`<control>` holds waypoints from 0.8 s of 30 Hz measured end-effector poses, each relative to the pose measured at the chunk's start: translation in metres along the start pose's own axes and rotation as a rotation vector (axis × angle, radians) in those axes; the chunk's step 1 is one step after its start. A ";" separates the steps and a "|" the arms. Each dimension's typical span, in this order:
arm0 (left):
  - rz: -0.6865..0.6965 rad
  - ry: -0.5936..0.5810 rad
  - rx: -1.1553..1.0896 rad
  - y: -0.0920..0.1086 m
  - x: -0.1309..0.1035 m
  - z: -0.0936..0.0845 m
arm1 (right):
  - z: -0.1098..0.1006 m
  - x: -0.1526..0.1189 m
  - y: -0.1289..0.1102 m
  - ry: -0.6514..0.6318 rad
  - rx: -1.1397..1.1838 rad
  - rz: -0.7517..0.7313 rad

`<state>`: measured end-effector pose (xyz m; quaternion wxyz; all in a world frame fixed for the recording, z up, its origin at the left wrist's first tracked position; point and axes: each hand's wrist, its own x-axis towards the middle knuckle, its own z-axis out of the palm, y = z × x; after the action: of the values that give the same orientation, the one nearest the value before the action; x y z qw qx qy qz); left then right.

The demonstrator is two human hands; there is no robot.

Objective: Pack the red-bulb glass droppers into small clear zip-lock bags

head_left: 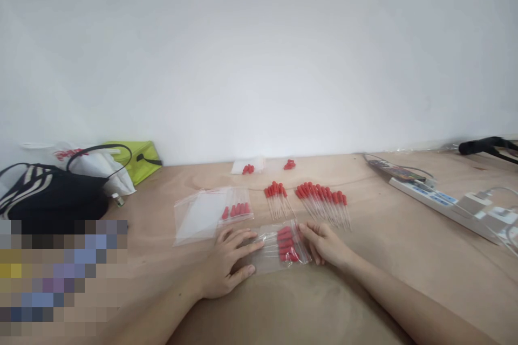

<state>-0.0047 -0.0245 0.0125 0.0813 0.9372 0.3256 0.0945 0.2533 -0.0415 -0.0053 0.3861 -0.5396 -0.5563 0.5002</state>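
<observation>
The left hand (225, 265), fingers spread, rests on a clear zip bag (267, 265) on the tabletop (307, 307); too little pressure could let it skid. Its red-bulbed droppers (285, 245) could spill if the right edge, seemingly pinched by the right hand (322, 242), gapes.

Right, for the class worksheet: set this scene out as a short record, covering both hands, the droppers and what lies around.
Left hand: fingers spread on the near clear bag
Right hand: at that bag's right end, fingers curled
Bag contents: red-topped droppers
Loose droppers: smaller group, larger group
Far side: two clusters of red pieces
Left side: black bag, green bag
Right side: power strip, phone
</observation>
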 end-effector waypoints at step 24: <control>-0.442 0.324 -0.511 0.013 0.004 0.003 | -0.001 -0.002 -0.006 -0.081 0.860 0.094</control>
<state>0.0069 -0.0324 0.0127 0.2785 0.7667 0.4946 0.2999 0.2534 -0.0429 0.0010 0.5305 -0.3343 -0.2869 0.7243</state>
